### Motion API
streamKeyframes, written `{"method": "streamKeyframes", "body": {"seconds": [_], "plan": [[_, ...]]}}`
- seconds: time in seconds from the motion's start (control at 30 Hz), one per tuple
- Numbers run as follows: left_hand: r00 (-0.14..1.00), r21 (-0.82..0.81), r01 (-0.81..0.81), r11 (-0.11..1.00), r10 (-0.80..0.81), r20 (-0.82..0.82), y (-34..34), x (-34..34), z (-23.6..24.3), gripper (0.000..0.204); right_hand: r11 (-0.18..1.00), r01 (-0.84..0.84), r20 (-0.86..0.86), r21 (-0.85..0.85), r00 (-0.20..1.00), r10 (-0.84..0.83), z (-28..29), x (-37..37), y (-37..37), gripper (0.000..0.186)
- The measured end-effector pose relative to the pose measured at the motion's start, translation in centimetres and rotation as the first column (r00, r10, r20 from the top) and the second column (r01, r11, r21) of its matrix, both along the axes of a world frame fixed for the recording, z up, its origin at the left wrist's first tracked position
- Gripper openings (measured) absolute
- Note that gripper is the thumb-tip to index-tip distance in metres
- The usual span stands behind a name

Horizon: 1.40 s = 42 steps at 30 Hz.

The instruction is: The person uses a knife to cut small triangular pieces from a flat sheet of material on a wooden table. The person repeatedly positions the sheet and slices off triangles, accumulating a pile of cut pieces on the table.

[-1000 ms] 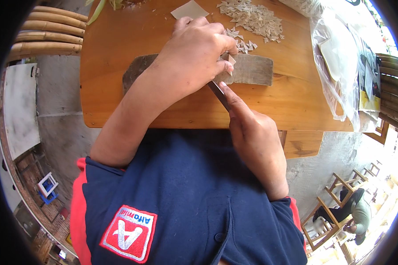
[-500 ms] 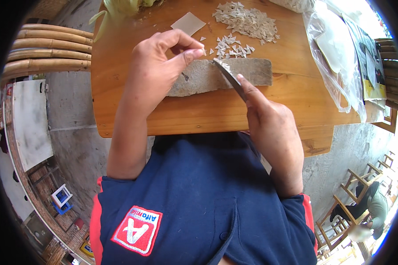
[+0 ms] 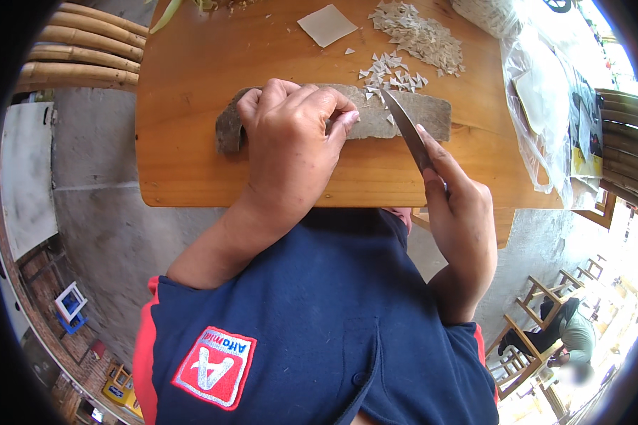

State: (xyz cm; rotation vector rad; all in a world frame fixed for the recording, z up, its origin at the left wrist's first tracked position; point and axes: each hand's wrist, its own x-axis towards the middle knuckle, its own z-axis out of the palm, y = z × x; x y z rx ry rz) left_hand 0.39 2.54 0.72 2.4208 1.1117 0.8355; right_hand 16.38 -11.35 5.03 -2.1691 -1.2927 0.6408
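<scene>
Left hand (image 3: 294,117) over grey board (image 3: 432,117), thumb and fingers pinched together, can't tell on what; right hand (image 3: 462,202) fingers wrapped round knife (image 3: 410,131), tip by small triangles (image 3: 386,67); big triangle heap (image 3: 425,41) on tabletop (image 3: 191,170) looks already cut, pale square sheet (image 3: 327,25) uncut

The long grey wooden board (image 3: 376,125) is rough and dull. Under it, the flat brown wooden table (image 3: 191,92) shines. Over the board, the pointed grey knife blade (image 3: 408,131) is probably metal.
</scene>
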Motion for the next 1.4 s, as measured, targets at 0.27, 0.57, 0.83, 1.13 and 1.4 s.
{"method": "streamKeyframes", "body": {"seconds": [0.27, 0.57, 0.83, 1.13, 1.4], "plan": [[1.0, 0.003, -0.006, 1.0, 0.006, -0.011, -0.2, -1.4, -0.4, 0.006, 0.996, -0.093, 0.04, -0.015, 0.995, 0.093, 0.5, -1.1, -0.8, 0.045], [0.997, 0.022, 0.078, 0.997, -0.078, -0.015, -0.5, -2.3, -0.5, 0.019, 0.985, -0.124, 0.173, -0.121, 0.974, 0.144, 1.1, -1.1, -1.0, 0.05], [0.993, 0.043, 0.111, 0.993, -0.11, -0.032, -0.7, -2.6, -0.6, 0.026, 0.99, -0.137, 0.107, -0.031, 0.984, 0.139, 1.1, -1.2, 0.5, 0.048], [0.993, 0.103, 0.102, 0.989, -0.095, -0.071, -1.1, -2.6, -1.0, 0.026, 0.97, -0.242, 0.219, -0.037, 0.945, 0.244, -0.4, -0.5, 1.2, 0.052], [0.994, 0.101, 0.1, 0.99, -0.095, -0.053, -1.1, -2.7, -1.0, 0.027, 0.963, -0.267, 0.273, -0.034, 0.924, 0.266, -0.3, -1.0, 1.2, 0.059]]}}
